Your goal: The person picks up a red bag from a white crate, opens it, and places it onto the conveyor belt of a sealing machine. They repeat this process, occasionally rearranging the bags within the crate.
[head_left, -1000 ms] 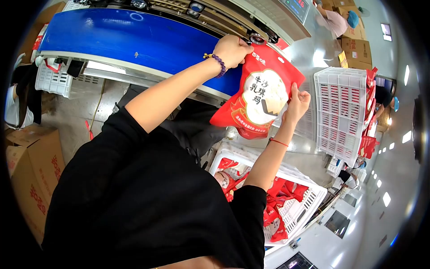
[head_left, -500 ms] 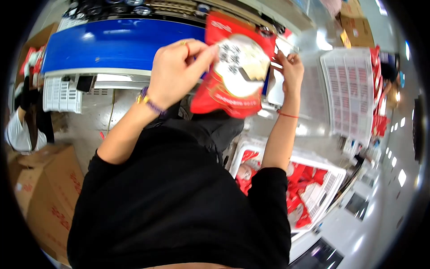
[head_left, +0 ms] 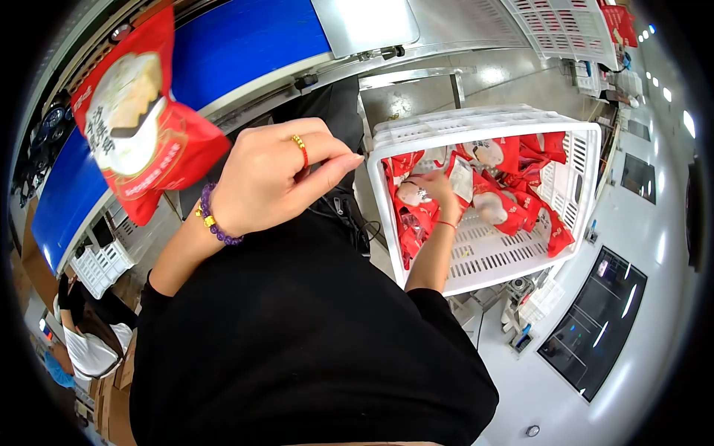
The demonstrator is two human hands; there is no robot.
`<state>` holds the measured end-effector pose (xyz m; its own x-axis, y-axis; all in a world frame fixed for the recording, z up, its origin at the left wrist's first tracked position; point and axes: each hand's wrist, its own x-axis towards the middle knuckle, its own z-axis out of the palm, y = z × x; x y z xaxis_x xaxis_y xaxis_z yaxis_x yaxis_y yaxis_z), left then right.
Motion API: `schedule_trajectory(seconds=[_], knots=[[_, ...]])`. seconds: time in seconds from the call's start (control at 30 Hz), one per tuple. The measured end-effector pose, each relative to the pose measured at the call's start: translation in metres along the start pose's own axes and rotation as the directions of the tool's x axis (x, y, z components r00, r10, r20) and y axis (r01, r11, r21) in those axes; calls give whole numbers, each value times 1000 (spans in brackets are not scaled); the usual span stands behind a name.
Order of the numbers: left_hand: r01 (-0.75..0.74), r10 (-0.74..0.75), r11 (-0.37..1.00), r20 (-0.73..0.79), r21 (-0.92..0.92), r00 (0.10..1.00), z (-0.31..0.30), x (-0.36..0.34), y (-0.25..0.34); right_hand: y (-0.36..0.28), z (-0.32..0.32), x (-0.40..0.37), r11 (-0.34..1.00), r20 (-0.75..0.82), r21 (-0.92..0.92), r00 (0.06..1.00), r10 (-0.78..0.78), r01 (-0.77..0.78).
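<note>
My left hand is closed in front of me, its thumb stretched along the bent index finger. A printed red food bag sticks out from the far side of this hand, up and to the left, hiding part of the blue belt. The hand's other fingers, where the bag's corner meets it, are hidden. My right hand reaches down into a white plastic crate, with its fingers closed at a red food bag near the crate's left side. Several similar bags lie around it.
The blue belt runs across the upper left, with a metal plate at its end. Another white crate stands at the upper right. A person in a white top works at the lower left.
The view has swung right. My right hand has let go of the held bag and gone down into the crate. That bag now extends to the left of my left hand.
</note>
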<state>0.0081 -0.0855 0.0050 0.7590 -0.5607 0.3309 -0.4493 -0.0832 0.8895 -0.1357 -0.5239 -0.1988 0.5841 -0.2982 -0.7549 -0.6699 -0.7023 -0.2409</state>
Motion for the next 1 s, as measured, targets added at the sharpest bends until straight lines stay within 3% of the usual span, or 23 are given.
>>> schedule_trajectory(seconds=[0.03, 0.07, 0.1, 0.13, 0.17, 0.2, 0.23, 0.27, 0.3, 0.33, 0.37, 0.47, 0.53, 0.7, 0.8, 0.87, 0.9, 1.0], knots=[[16, -16, 1000, 29, 7, 999, 1, -1, 1, 9, 30, 24, 994, 31, -109, 999, 8, -4], [33, -34, 999, 56, 17, 998, 1, -2, 2, 11, 67, 37, 994, -306, -12, 946, -105, 106], [40, -42, 999, 50, 29, 998, 1, -3, 2, 17, 98, 49, 969, -612, 43, 774, -166, 242], [65, -67, 997, 35, 47, 997, 1, -5, 1, 9, 111, 66, 954, -682, 79, 713, -160, 289], [92, -93, 994, 15, 67, 996, 1, -8, 1, -5, 96, 59, 883, -284, 467, 952, 111, 36], [109, -109, 991, -1, 84, 994, 1, -10, -1, 12, 110, 84, 935, -355, 354, 926, 130, 5], [99, -99, 993, 2, 70, 995, 2, -11, -4, 36, 124, 117, 972, -427, 233, 895, 128, -28], [90, -90, 994, -7, 62, 996, 1, -13, -5, 41, 124, 123, 986, -364, -31, 921, 141, -163], [148, -150, 987, 39, 60, 988, 1, -14, -5, 91, 152, 166, 850, -441, -511, 888, -129, -130], [114, -116, 992, 31, 60, 993, 5, -16, -8, 110, 161, 186, 950, -623, 116, 766, -158, 290], [53, -60, 992, 60, 119, 996, 7, -21, -12, 74, 132, 157, 915, -362, 240, 904, -226, 325], [-6, 6, 999, 20, 34, 1000, 11, -28, -14, 62, 127, 147, 962, -354, 116, 915, -192, 247], [57, -60, 995, 27, 83, 998, 6, -32, -15, 53, 107, 122, 969, -346, 111, 922, -171, 221], [15, -13, 999, -53, 33, 999, 4, -30, -19, 44, 35, 31, 939, -383, 288, 921, -65, 186], [78, -79, 997, 14, 28, 997, -3, -25, -19, 17, -15, -61, 890, -456, 404, 890, -4, 210], [-87, 85, 993, -33, -77, 996, 8, -20, -32, -13, -36, -114, 860, -524, 425, 851, -20, 282], [-95, 92, 992, -36, -83, 995, 15, -15, -36, -26, -47, -137, 848, -559, 422, 828, -36, 321], [-348, 361, 931, 133, -114, 923, 46, -1, -37, -76, -66, -194, 803, -673, 363, 730, -125, 472]])
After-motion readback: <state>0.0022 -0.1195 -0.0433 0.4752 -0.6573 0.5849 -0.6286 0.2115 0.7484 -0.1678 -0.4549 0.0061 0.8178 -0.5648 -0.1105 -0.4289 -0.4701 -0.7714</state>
